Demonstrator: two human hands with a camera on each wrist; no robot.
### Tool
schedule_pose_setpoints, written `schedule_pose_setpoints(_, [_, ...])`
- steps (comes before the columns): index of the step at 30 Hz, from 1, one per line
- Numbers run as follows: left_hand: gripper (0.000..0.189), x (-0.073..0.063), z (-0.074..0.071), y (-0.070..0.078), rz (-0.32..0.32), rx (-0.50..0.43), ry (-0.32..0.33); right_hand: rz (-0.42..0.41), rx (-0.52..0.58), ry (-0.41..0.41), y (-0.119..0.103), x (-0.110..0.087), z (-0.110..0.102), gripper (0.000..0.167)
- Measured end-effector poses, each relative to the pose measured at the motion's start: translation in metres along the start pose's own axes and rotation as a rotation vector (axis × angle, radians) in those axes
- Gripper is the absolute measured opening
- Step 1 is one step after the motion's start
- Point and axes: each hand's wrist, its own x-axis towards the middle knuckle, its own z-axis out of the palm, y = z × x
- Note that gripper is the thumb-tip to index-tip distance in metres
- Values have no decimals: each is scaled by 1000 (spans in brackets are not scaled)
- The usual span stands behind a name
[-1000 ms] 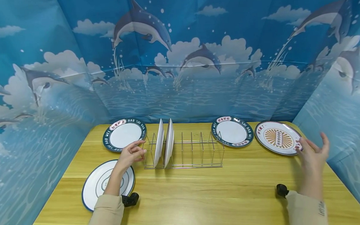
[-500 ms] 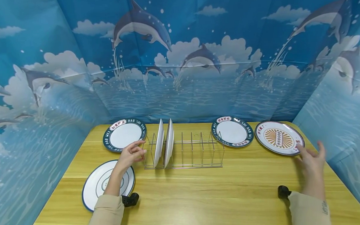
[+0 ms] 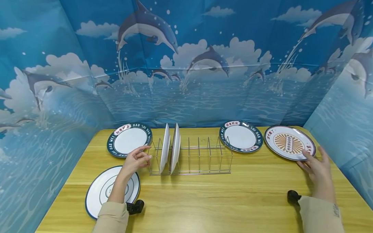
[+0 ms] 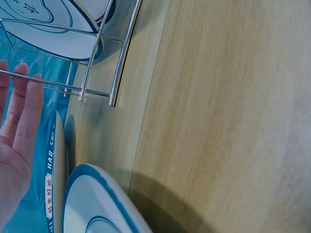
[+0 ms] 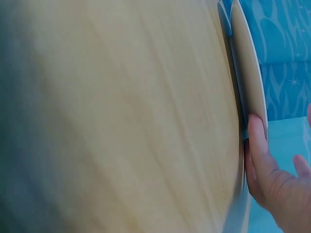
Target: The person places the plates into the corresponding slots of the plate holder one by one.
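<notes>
Est. approx. 1/3 done: 2 plates (image 3: 176,149) upright in rack (image 3: 199,173), 4 plates (image 3: 130,140) flat on worktop (image 3: 214,201); L hand (image 3: 135,161) fingers relaxed at rack end, R hand (image 3: 319,168) fingers spread at rim of sunburst plate (image 3: 288,143), pinch unconfirmed.

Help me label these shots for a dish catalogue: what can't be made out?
Head view: part of the round white blue-rimmed plate, covered by the left forearm.
Head view: dark lettering on the right beige cloth sleeve, too small and blurred.
Left wrist view: most of the farther upright white plate, hidden by the nearer one.
Right wrist view: the face of the round white orange-sunburst plate, turned away.
</notes>
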Motion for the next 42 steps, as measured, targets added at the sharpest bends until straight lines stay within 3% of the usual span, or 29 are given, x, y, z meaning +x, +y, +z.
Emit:
schedule_pose_setpoints(11, [53, 0, 0, 0, -2, 2, 1, 93, -13, 147, 2, 5, 8, 96])
schedule_pose_setpoints(21, [51, -5, 1, 10, -21, -20, -8, 147, -8, 178, 0, 1, 11, 84])
schedule_pose_setpoints(25, [50, -10, 4, 19, -15, -9, -15, 145, 14, 111, -1, 2, 5, 90])
schedule_pose_setpoints(33, [51, -12, 7, 23, -15, -7, -15, 95, 145, -123, 3, -1, -8, 103])
schedule_pose_setpoints(42, [50, -10, 5, 20, -18, -10, -14, -89, 345, -302, 10, -1, -12, 96])
